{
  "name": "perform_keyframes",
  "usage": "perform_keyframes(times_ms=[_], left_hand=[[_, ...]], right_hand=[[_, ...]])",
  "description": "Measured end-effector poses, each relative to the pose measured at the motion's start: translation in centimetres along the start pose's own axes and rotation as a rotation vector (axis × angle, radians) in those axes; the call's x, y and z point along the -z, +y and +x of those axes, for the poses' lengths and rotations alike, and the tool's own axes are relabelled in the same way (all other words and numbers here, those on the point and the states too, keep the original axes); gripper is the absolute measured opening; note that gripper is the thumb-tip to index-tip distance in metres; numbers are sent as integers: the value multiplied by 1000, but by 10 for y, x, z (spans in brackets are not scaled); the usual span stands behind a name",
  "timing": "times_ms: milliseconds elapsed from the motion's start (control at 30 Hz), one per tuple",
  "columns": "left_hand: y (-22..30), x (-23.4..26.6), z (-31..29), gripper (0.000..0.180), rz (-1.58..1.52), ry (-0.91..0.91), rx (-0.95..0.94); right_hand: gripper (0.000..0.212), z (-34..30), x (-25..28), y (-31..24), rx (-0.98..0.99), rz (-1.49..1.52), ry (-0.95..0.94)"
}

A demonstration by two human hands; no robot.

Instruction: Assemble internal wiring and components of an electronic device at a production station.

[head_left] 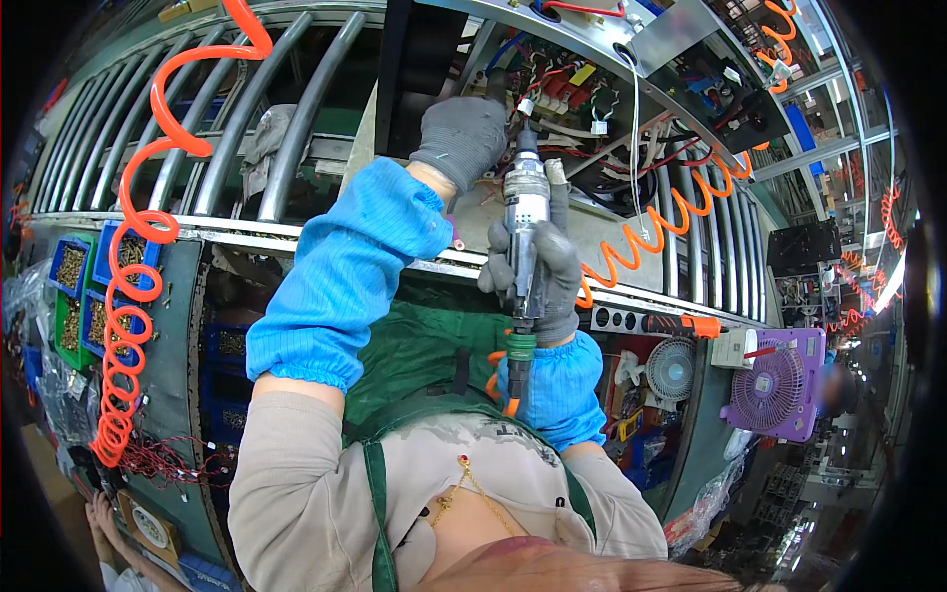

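My right hand (554,271), in a grey work glove, is wrapped round a silver and black air screwdriver (527,202). A green hose fitting (520,345) is at the tool's lower end, and its tip points away from me into an open metal cabinet (582,30). My left hand (459,138), also gloved, reaches into the cabinet beside the screwdriver's tip. Its fingers are curled, and what they pinch, if anything, is hidden. Near both hands lie red parts with wires (560,91) and a white connector (599,126).
Roller conveyors (286,128) run to both sides. Orange coiled hoses (148,227) hang at left and right. Bins of screws (71,266) stand at left, with another person's hands (104,523) below. A purple fan (774,385) and an orange-ended tool (700,326) are at right.
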State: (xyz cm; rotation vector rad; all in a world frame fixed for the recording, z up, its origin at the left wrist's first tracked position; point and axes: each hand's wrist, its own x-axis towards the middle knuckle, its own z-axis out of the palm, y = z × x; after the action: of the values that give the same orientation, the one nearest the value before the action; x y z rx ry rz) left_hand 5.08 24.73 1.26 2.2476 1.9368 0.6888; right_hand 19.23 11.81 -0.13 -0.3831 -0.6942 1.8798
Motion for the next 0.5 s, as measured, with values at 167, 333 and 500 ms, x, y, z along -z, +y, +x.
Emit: perform_keyframes(times_ms=[167,333,500], left_hand=[[-1,-1,1,17,4,-1,5],[0,1,0,17,11,12,2],[-7,-8,0,26,9,73,-12]], right_hand=[[73,2,-19,-2,66,-184,73],[73,5,-17,-4,55,-255,98],[72,4,-19,-2,55,-182,90]])
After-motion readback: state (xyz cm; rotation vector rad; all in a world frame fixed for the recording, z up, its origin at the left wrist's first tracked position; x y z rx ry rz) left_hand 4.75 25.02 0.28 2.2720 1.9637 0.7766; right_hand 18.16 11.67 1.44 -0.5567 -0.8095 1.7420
